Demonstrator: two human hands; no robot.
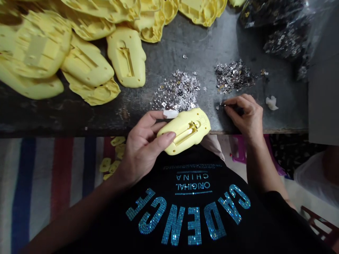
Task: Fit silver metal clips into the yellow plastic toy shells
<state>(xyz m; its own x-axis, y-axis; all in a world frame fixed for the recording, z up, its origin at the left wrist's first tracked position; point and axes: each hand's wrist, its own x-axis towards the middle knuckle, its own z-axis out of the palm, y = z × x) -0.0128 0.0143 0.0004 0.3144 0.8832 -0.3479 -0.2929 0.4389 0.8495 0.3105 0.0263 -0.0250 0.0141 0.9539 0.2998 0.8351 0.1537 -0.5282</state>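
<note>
Left hand (144, 143) grips a yellow rounded plastic shell (184, 135) at the dark grey desk's (206, 44) front edge; right hand (247, 114) pinches a small shiny metal piece (223, 104). Beyond lie two silvery metal-clip piles (180, 90), flanked by heaped yellow shells (39, 46) and a clear plastic bag (286, 38).

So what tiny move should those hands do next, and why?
Maybe bring the right hand, which seems to pinch a small metal piece, to the yellow shell: the left hand holds it with its long slot facing up.
</note>
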